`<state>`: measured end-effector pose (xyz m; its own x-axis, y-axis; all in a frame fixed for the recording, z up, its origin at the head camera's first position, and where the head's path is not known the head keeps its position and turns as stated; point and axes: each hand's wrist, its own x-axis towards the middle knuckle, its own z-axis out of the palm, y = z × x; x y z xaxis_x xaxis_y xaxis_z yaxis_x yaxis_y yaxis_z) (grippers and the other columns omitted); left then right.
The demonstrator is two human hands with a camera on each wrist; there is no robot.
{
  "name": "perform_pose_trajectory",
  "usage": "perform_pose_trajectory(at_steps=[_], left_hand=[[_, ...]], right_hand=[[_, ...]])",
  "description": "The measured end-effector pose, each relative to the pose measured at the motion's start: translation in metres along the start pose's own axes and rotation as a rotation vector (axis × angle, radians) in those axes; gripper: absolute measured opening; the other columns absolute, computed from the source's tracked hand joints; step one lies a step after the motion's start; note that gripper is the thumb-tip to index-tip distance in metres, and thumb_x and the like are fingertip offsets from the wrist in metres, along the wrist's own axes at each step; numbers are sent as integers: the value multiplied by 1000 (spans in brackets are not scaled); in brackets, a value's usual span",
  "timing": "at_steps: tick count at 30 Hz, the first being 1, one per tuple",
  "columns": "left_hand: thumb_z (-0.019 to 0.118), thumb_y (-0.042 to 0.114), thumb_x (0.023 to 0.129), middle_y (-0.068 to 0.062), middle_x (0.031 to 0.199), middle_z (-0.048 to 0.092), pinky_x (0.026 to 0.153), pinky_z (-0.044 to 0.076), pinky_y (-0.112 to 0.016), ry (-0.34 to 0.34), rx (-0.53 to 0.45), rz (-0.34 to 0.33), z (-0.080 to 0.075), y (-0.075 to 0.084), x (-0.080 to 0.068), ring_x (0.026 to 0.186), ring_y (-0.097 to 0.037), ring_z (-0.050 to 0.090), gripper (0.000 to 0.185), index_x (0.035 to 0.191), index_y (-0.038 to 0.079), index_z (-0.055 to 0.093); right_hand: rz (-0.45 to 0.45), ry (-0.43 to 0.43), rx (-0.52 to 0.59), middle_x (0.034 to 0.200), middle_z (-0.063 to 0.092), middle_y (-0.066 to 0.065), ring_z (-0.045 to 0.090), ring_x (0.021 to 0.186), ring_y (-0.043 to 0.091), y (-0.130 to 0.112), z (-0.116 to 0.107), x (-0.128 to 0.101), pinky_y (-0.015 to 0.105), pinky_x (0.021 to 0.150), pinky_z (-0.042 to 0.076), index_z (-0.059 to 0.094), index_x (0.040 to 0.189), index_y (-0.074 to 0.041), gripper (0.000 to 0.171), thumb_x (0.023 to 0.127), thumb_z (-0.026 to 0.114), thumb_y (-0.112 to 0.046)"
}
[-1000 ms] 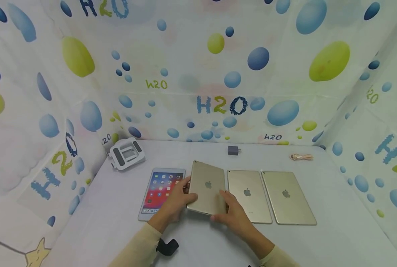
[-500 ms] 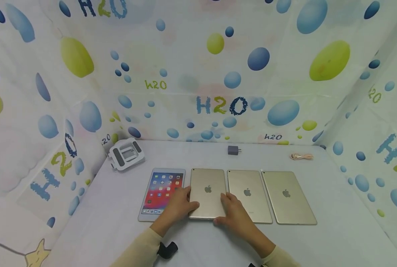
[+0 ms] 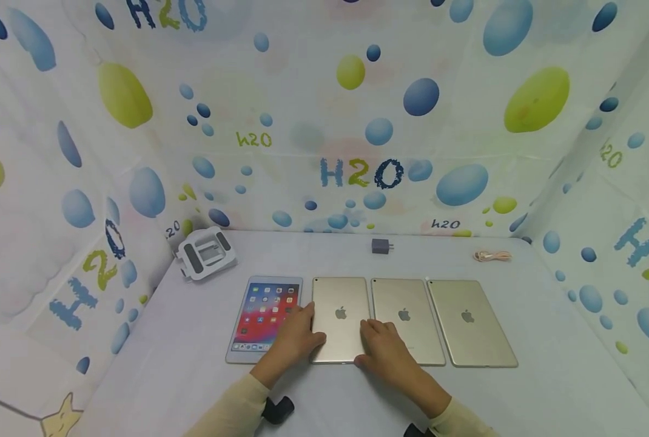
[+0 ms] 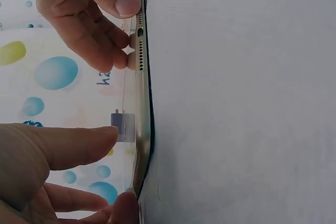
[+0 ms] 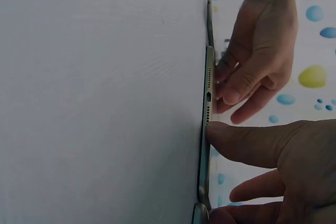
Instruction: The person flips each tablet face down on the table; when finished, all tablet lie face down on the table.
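Observation:
Four tablets lie in a row on the white table. The second from the left, a gold tablet [image 3: 339, 297], is back up with its apple logo showing. My left hand [image 3: 294, 337] holds its left edge, the thumb over the back near the lower corner. At its lower right corner my right hand [image 3: 386, 349] grips the edge, with the thumb [image 5: 233, 139] at the bottom edge beside the port and speaker holes. On the left lies a white-framed tablet [image 3: 256, 321] with its screen lit. Two more gold-backed tablets, a near one [image 3: 412, 331] and a far-right one [image 3: 474, 328], lie face down.
A grey-and-white folding stand [image 3: 207, 252] sits at the back left. Near the back edge are a dark charger plug [image 3: 381, 246] and a coiled pinkish cable [image 3: 492, 256]. Patterned cloth walls [image 3: 297, 139] enclose the table [image 3: 554, 328] on three sides.
The gold tablet was raised and tilted between both hands; it has come down flat into the row and shifted slightly toward me. Both hands stay at its edges.

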<state>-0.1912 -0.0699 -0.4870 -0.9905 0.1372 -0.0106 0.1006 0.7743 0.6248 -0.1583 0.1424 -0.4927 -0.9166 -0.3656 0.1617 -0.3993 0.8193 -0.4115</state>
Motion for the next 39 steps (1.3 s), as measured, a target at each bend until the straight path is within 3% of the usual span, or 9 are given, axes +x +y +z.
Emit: perform_pose_trajectory(at_steps=[8, 15, 23, 26, 28, 31, 33, 36, 39], left_hand=[[78, 14, 76, -19, 114, 60, 80, 55, -38, -15, -71, -8, -1, -2, 0, 90, -22, 54, 73, 138, -8, 46], [75, 14, 80, -7, 86, 57, 52, 45, -25, -61, -189, 23, -4, -8, -2, 73, -16, 50, 70, 138, -9, 43], [73, 17, 83, -11, 101, 60, 59, 52, -27, -73, -227, 5, -7, -8, -4, 83, -20, 54, 67, 139, -6, 44], [70, 20, 86, -14, 117, 61, 72, 57, -34, -69, -259, -19, -12, -11, -6, 96, -25, 59, 65, 142, 0, 43], [69, 20, 87, -16, 122, 60, 79, 56, -40, -31, -260, -31, -21, -15, -6, 103, -29, 60, 62, 142, 3, 45], [66, 22, 89, -18, 130, 56, 89, 51, -50, 45, -228, -63, -40, -23, -4, 113, -35, 56, 57, 142, 8, 47], [63, 24, 91, -21, 134, 52, 94, 45, -57, 82, -184, -81, -55, -32, -1, 120, -40, 50, 55, 142, 9, 47], [60, 25, 93, -24, 141, 45, 101, 35, -64, 87, -136, -121, -72, -47, 0, 131, -45, 39, 56, 143, 8, 44], [58, 24, 93, -27, 141, 43, 101, 33, -65, 87, -91, -149, -83, -63, 0, 131, -48, 37, 56, 143, 4, 42]], right_hand=[[-47, -6, -63, 114, 61, 19, 54, 96, 33, 3, 0, 3, 44, 83, 50, 65, 109, 1, 49, 72, 82, -26], [-92, -1, -106, 107, 61, 19, 53, 87, 31, 3, 1, 4, 42, 74, 49, 66, 91, -6, 35, 71, 83, -28], [-109, 0, -152, 98, 59, 13, 49, 77, 25, -2, 3, 4, 36, 65, 45, 64, 82, -9, 31, 72, 82, -32], [-95, -13, -123, 109, 61, 16, 56, 89, 30, -3, 0, 5, 40, 76, 49, 67, 97, -6, 37, 76, 80, -34], [-60, -29, -26, 125, 57, 18, 56, 107, 35, -8, -4, 9, 46, 88, 48, 63, 117, -4, 50, 80, 76, -35], [13, -81, 300, 145, 43, 12, 46, 127, 35, -24, -9, 18, 52, 97, 45, 45, 142, -10, 66, 86, 70, -37], [70, -141, 545, 150, 37, 7, 42, 131, 33, -38, -9, 25, 54, 98, 44, 38, 147, -19, 69, 88, 67, -40], [163, -215, 852, 152, 34, 4, 40, 134, 34, -57, 1, 34, 55, 98, 44, 35, 147, -27, 69, 88, 67, -40], [251, -225, 1084, 154, 31, 9, 41, 133, 37, -71, 12, 40, 56, 97, 45, 33, 149, -20, 70, 89, 67, -32]])
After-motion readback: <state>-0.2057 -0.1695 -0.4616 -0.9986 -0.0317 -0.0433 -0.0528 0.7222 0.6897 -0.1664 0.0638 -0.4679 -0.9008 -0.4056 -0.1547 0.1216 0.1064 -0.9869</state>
